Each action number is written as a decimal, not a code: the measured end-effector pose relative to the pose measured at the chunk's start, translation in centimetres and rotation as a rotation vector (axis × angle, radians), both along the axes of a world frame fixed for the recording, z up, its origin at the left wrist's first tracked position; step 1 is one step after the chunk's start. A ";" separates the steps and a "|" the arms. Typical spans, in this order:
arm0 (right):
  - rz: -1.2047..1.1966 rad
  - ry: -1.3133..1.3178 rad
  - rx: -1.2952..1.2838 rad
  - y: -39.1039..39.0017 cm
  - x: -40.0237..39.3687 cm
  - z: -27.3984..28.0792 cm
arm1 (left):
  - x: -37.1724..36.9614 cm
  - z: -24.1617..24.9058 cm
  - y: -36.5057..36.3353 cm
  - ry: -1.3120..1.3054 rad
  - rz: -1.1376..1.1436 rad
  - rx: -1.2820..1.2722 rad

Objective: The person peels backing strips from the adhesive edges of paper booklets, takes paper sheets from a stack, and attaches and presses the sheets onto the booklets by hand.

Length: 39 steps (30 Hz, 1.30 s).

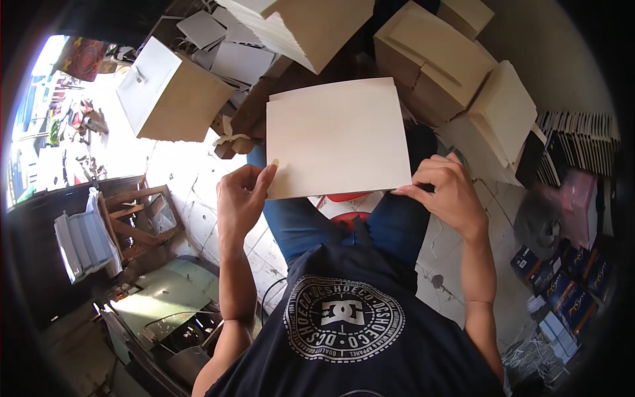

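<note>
A flat cream-white rectangular stack of sheets or board (338, 139) is held out level above the person's knees. My left hand (247, 192) grips its near left corner, with the thumb lying on top and the fingers curled at the edge. At the near right corner, my right hand (444, 188) pinches the edge between thumb and curled fingers. A second layer shows slightly offset along the far edge and right side. What lies beneath it is mostly hidden.
Tall cream paper stacks (433, 59) stand beyond and to the right. A white-topped stack (175, 92) is at the left. Thin dark-edged books (575, 139) line the far right, above blue boxes (582, 278). A wooden frame (139, 221) and green machine (165, 298) stand lower left.
</note>
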State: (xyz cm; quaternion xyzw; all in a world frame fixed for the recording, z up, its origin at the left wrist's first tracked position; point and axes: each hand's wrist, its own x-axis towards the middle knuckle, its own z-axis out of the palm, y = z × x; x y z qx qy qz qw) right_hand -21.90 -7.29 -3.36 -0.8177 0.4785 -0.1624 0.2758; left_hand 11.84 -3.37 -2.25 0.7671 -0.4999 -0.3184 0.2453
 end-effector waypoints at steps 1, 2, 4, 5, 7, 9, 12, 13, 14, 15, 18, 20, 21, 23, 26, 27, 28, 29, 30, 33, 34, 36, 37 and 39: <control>-0.005 -0.007 0.013 0.0 0.1 0.2 | 0.2 0.3 0.4 0.006 0.004 0.019; -0.007 -0.009 0.008 0.0 0.1 0.1 | 0.4 0.7 0.8 0.015 0.006 0.038; -0.016 -0.005 0.000 0.1 0.0 -0.2 | 1.2 1.2 1.6 -0.021 -0.053 0.006; -0.011 0.005 0.015 0.0 0.1 0.0 | 1.5 1.1 2.2 -0.062 -0.133 -0.070; -0.003 0.030 0.042 -0.1 0.1 0.5 | 1.5 0.7 2.7 -0.146 -0.220 -0.194; 0.001 0.018 0.043 -0.2 0.1 0.5 | 1.5 0.1 3.1 -0.174 -0.217 -0.187; 0.004 0.012 0.035 -0.2 0.1 0.4 | 1.3 -0.4 3.2 -0.174 -0.183 -0.197; 0.004 0.013 0.031 -0.2 0.1 0.4 | 1.2 -0.4 3.1 -0.162 -0.170 -0.191; 0.006 0.014 0.031 -0.2 0.1 0.4 | 1.1 -0.4 3.0 -0.148 -0.158 -0.186; 0.007 0.017 0.032 -0.2 0.1 0.5 | 1.1 -0.4 3.0 -0.153 -0.165 -0.191; 0.000 0.019 0.047 -0.1 0.0 0.4 | 1.2 -0.2 2.8 -0.156 -0.172 -0.190; 0.000 0.011 0.054 -0.2 0.1 0.3 | 1.2 -0.2 2.8 -0.142 -0.158 -0.168; -0.002 0.009 0.057 -0.2 0.2 0.3 | 1.2 -0.2 2.8 -0.141 -0.143 -0.150; 0.004 -0.023 0.023 -0.1 -0.1 -0.2 | 1.2 0.0 2.7 -0.138 -0.148 -0.134; 0.011 0.007 0.003 0.0 -0.2 -0.1 | 1.5 -0.4 2.9 -0.139 -0.140 -0.151; 0.044 -0.003 0.002 0.0 -0.1 -0.2 | 1.5 -0.2 2.9 -0.167 -0.148 -0.133; 0.049 0.014 -0.006 0.1 -0.3 -0.3 | 2.1 -0.4 3.1 -0.171 -0.158 -0.097; 0.035 -0.032 -0.139 0.6 -0.4 -2.0 | 2.4 -0.5 3.1 -0.122 -0.175 -0.084; 0.044 -0.011 -0.053 0.5 -0.3 -1.6 | 2.6 -0.6 3.2 -0.155 -0.162 -0.072; -0.022 -0.029 -0.130 0.8 0.9 -2.5 | 3.4 -4.9 1.2 -0.090 -0.319 -0.186; -0.017 0.004 -0.087 0.9 0.8 -1.8 | 1.4 -5.1 0.1 -0.067 -0.350 -0.215; -0.063 0.125 -0.002 1.5 1.1 -0.6 | -1.3 -5.1 -1.1 -0.016 -0.410 -0.231; -0.116 0.196 -0.106 1.8 1.4 -1.4 | -2.4 -5.1 -1.4 0.003 -0.423 -0.217; -0.179 0.344 -0.306 2.8 2.3 -2.3 | -3.5 -5.0 -1.4 0.053 -0.427 -0.176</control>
